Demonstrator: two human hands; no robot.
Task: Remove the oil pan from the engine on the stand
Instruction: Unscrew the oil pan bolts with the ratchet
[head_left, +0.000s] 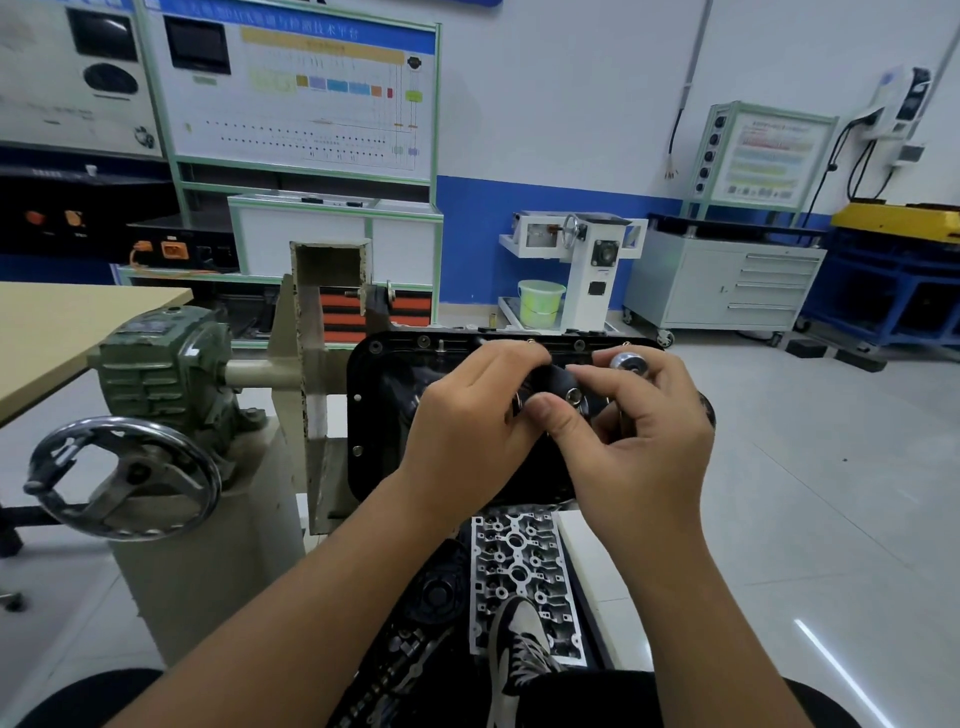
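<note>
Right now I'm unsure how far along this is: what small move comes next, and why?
Probably seat the tool on a rim bolt and loosen it. Bolts sit along the black oil pan edge, so it looks fastened, and both the left hand and right hand are gripping the tool over it.

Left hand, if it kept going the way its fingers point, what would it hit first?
Probably the right hand: the left hand points right, both holding a small tool over the oil pan. Depth is unclear.

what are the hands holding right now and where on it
Both hands pinch a small black tool with metal parts over the oil pan; fingers hide which part.
</note>
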